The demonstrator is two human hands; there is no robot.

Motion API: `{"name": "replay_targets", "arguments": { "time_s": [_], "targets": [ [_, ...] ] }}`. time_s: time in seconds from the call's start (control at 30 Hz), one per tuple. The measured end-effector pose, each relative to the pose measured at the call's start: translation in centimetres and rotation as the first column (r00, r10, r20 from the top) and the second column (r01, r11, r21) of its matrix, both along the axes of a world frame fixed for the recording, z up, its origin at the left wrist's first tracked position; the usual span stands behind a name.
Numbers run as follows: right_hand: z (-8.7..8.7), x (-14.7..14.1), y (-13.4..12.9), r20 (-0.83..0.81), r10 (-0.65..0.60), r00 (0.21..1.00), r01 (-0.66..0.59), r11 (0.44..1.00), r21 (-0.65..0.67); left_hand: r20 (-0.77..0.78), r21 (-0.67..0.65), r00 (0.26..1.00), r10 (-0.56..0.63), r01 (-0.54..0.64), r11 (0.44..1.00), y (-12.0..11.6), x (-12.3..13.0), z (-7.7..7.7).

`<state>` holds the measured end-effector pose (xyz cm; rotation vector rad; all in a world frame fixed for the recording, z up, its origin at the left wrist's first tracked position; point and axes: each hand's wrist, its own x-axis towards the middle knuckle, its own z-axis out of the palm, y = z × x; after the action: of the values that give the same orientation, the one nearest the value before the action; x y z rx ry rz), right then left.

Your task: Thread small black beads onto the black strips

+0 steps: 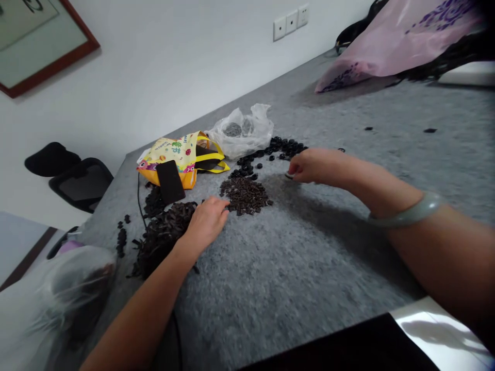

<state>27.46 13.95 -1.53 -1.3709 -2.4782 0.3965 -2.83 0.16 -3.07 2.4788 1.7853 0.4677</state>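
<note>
My right hand (309,166) is closed in a pinch just above the table, at the right of the piles. A small disc-like piece with a pale edge (289,175) shows at its fingertips; its exact kind is too small to tell. My left hand (209,219) has its fingers loosely apart, nothing visible in them. Its fingertips reach the left edge of a pile of small dark brown pieces (247,196). Under and beside its wrist lies a heap of dark, strip-like pieces (164,232). Black round pieces (286,148) are scattered behind the brown pile.
A yellow printed bag (170,149) lies behind, a black phone-like slab (170,182) leaning on it. Beside it sits a clear plastic bag (243,131). A pink bag (371,56) rests at the far right of the grey table (309,268). Another plastic bag (73,278) is at left.
</note>
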Motion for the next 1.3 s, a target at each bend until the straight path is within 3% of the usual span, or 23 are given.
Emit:
{"name": "replay_targets", "arguments": {
  "time_s": [0.1,0.17,0.27,0.37,0.47,0.6,0.8,1.3],
  "targets": [
    [0.6,-1.1,-0.9,-0.112,0.084,0.990,-0.104,0.978,-0.182,0.044,0.033,0.999,0.008,-0.009,0.999,1.0,-0.7,-1.7],
    [1.0,-2.2,-2.0,-0.282,0.128,0.951,-0.218,0.924,-0.315,0.075,0.026,0.997,0.019,-0.020,0.999,1.5,-0.9,-1.9],
    [1.2,-4.0,-3.9,-0.519,0.106,0.848,-0.390,0.787,-0.478,0.117,0.006,0.992,0.039,-0.040,0.999,1.8,-1.0,-1.3],
    [1.0,-5.4,-5.3,-0.631,-0.020,0.776,-0.485,0.621,-0.615,0.234,-0.019,0.969,0.083,-0.081,0.997,1.4,-0.8,-0.4],
    [1.0,-6.1,-6.0,-0.653,-0.106,0.750,-0.517,0.523,-0.678,0.509,-0.148,0.838,0.195,-0.138,0.979,0.5,-0.1,0.7],
    [1.3,-6.4,-6.5,-0.657,-0.057,0.752,-0.517,0.568,-0.641,0.772,-0.325,0.577,0.267,-0.002,0.946,-0.7,1.9,2.2],
    [1.5,-6.8,-6.9,-0.678,-0.033,0.734,-0.516,0.623,-0.589,0.872,-0.333,0.405,0.276,0.075,0.940,-1.3,3.4,3.1],
    [2.2,-7.4,-7.6,-0.661,-0.091,0.745,-0.463,0.643,-0.610,0.845,-0.287,0.473,0.250,0.006,0.958,-1.5,3.7,3.1]
  ]
}}
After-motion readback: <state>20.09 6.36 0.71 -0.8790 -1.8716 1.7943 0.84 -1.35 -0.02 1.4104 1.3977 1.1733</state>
